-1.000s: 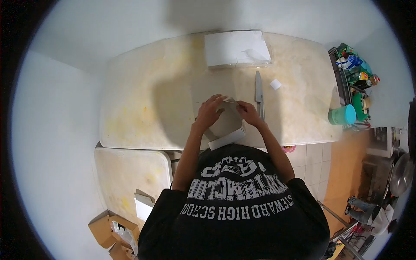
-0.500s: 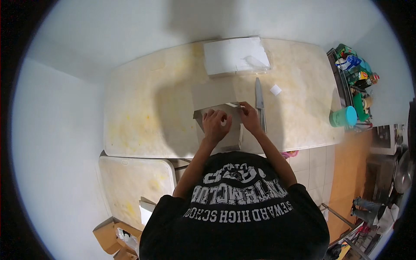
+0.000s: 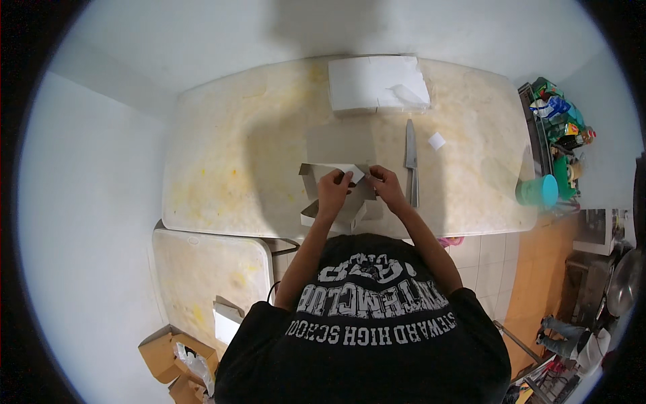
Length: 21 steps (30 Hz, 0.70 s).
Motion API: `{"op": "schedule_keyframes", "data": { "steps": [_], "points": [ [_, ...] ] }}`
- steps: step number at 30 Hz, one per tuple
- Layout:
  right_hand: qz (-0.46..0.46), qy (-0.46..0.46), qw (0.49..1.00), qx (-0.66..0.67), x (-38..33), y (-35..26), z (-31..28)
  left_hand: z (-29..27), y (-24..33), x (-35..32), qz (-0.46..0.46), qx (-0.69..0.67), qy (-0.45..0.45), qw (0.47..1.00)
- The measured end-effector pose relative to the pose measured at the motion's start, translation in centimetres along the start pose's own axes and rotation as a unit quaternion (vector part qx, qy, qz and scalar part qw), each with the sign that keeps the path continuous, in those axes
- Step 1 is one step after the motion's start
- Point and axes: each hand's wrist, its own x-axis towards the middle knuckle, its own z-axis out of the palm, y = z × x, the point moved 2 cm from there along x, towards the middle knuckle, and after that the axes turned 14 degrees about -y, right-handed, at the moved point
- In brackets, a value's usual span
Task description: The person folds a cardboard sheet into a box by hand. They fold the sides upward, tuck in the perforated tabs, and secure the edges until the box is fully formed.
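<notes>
A part-folded carton (image 3: 340,143), grey inside and white outside, lies in front of me with its large lid panel flat toward the far side. My left hand (image 3: 334,192) is closed, its thumb and fingers pinching a raised white flap at the carton's far right corner. Just to the right, my right hand (image 3: 388,187) pinches the carton's edge at that same corner. The carton's near wall stands partly up, folded at an angle below my hands. To the right of the carton lies a kitchen knife (image 3: 411,151), its blade pointing away from me.
A plastic-wrapped stack of white card (image 3: 378,82) sits at the table's far edge. A small white square (image 3: 437,141) lies right of the knife. A teal cup (image 3: 538,191) and a rack of bottles (image 3: 558,114) are at the right. Brown cardboard boxes (image 3: 161,357) stand lower left.
The far wall's white flap has been raised and folded in at the right corner. The near wall has come up at an angle. Both hands stay at that corner; the view has shifted slightly.
</notes>
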Motion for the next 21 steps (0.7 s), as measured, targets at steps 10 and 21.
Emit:
{"op": "schedule_keyframes", "data": {
  "steps": [10,21],
  "points": [
    [0.051,-0.007,0.997,0.053,-0.1,-0.3,0.7,-1.0,-0.2,-0.5,0.07,0.054,0.047,0.995],
    [0.006,-0.006,1.0,0.008,-0.6,-0.9,2.8,0.0,-0.8,-1.0,0.052,0.063,0.079,0.994]
  ]
}}
